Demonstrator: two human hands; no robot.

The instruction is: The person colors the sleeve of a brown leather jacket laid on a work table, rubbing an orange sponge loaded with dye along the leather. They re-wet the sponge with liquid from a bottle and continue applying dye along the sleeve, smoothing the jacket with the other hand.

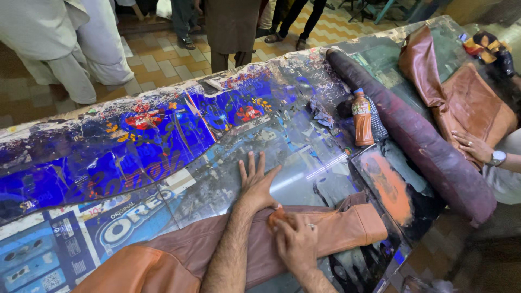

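Hands [255,182] [296,241] on brown leather sleeve [336,228], bottle [362,118] beyond, possibly juice

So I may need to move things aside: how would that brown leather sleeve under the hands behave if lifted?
The brown leather sleeve would probably flop and drape: it lies flat and creased under the right hand. It may slide easily, since the table looks glossy. The left hand rests on that surface beside it.
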